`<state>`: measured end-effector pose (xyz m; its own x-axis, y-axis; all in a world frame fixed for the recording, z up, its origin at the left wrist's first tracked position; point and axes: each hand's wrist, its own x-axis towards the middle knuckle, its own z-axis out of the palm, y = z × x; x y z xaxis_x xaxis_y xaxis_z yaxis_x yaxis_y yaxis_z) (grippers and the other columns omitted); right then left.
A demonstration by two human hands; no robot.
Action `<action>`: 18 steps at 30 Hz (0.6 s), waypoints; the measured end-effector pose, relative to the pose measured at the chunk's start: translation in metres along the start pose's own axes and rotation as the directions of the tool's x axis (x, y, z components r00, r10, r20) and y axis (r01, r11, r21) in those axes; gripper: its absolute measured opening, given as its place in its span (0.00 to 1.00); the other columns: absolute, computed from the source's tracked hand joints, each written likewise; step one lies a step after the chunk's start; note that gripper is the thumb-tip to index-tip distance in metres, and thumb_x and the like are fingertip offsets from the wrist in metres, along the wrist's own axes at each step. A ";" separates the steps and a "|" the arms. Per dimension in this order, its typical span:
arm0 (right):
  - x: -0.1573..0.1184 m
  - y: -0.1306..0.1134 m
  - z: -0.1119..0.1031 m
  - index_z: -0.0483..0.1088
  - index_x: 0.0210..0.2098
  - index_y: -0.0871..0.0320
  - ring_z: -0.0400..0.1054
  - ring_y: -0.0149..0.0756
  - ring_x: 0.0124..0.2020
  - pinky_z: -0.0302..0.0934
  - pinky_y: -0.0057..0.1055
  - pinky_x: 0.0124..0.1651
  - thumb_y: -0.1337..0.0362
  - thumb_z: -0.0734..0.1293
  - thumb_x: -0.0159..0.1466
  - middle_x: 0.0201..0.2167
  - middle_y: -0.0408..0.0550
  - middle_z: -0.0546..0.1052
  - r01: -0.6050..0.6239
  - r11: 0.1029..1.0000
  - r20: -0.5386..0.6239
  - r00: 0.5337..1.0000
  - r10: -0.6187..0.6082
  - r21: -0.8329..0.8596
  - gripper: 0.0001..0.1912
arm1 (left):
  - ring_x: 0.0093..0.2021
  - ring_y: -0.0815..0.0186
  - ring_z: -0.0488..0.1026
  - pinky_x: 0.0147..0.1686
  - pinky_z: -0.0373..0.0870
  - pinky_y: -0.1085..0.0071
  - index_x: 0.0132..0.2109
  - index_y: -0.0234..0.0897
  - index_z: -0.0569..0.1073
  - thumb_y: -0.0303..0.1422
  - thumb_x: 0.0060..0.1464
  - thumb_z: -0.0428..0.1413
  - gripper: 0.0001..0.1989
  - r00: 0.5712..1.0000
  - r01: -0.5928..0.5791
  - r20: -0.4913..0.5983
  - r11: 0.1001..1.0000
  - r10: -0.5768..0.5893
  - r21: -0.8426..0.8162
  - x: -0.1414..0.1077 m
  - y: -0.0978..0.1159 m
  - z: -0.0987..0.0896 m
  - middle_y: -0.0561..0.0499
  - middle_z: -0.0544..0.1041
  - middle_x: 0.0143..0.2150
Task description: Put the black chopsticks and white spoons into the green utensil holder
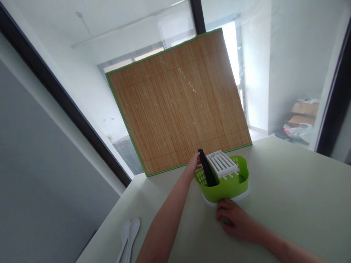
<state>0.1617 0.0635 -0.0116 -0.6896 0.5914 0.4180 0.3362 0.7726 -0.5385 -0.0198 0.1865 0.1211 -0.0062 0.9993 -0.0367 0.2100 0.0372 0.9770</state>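
Note:
A green plastic cutlery holder (225,191) with slotted sides stands on a white base tray (242,195). A bundle of black chopsticks (207,170) leans in its left compartment, tops tilted to the left. My left hand (194,166) is at the upper left of the holder, its fingers closed at the upper part of the chopsticks and partly hidden behind them. Across the holder's middle sits a white slotted rack (222,163) with small hooks along its front. My right hand (236,221) rests curled on the table against the tray's front; something dark shows within its fingers, too unclear to name.
White spoons (130,233) lie on the pale table (296,197) at the lower left. Behind the holder, a bamboo mat (181,102) with green edging stands upright against the glass. Through the glass, cardboard boxes (303,111) and plastic bags are visible at right.

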 end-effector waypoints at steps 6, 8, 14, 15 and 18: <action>0.000 -0.002 -0.002 0.69 0.34 0.55 0.62 0.39 0.42 0.54 0.35 0.45 0.73 0.65 0.51 0.38 0.45 0.70 -0.003 1.000 0.000 1.000 0.003 -0.009 0.12 | 0.30 0.65 0.71 0.35 0.67 0.69 0.31 0.33 0.72 0.48 0.48 0.56 0.19 0.994 -0.072 -0.087 0.997 0.073 0.011 0.000 0.003 0.013 0.44 0.76 0.32; 0.001 -0.002 -0.002 0.69 0.34 0.55 0.62 0.38 0.42 0.54 0.35 0.45 0.74 0.64 0.51 0.38 0.45 0.70 -0.005 1.000 0.000 1.000 0.005 -0.012 0.12 | 0.30 0.65 0.71 0.36 0.66 0.68 0.28 0.34 0.70 0.46 0.51 0.53 0.18 0.978 -0.128 -0.159 0.991 0.134 0.046 -0.003 0.003 0.017 0.45 0.74 0.29; 0.002 -0.002 -0.001 0.69 0.33 0.55 0.62 0.38 0.41 0.55 0.35 0.44 0.73 0.64 0.52 0.37 0.45 0.70 -0.001 1.000 -0.007 1.000 0.001 -0.028 0.10 | 0.41 0.64 0.70 0.46 0.62 0.67 0.35 0.37 0.70 0.42 0.59 0.46 0.15 0.861 -0.343 -0.331 0.922 0.386 0.181 -0.044 0.004 0.030 0.46 0.74 0.37; 0.002 -0.002 0.000 0.69 0.33 0.55 0.62 0.38 0.41 0.55 0.35 0.44 0.73 0.64 0.52 0.37 0.45 0.70 -0.001 1.000 -0.006 1.000 0.001 -0.029 0.10 | 0.40 0.64 0.70 0.45 0.62 0.68 0.36 0.38 0.69 0.43 0.59 0.45 0.15 0.840 -0.370 -0.348 0.909 0.416 0.193 -0.052 0.002 0.032 0.47 0.74 0.38; 0.002 -0.002 0.000 0.69 0.33 0.55 0.63 0.39 0.41 0.56 0.35 0.44 0.73 0.64 0.52 0.36 0.46 0.70 0.003 0.999 -0.011 1.000 -0.004 -0.035 0.10 | 0.31 0.66 0.68 0.35 0.64 0.70 0.31 0.38 0.67 0.48 0.58 0.46 0.19 0.873 -0.388 -0.259 0.910 0.413 0.144 -0.068 -0.004 0.036 0.49 0.72 0.29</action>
<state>0.1596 0.0632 -0.0097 -0.6835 0.5910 0.4283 0.3561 0.7823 -0.5112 0.0155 0.1182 0.1122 -0.1722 0.8880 0.4264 0.3342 -0.3546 0.8733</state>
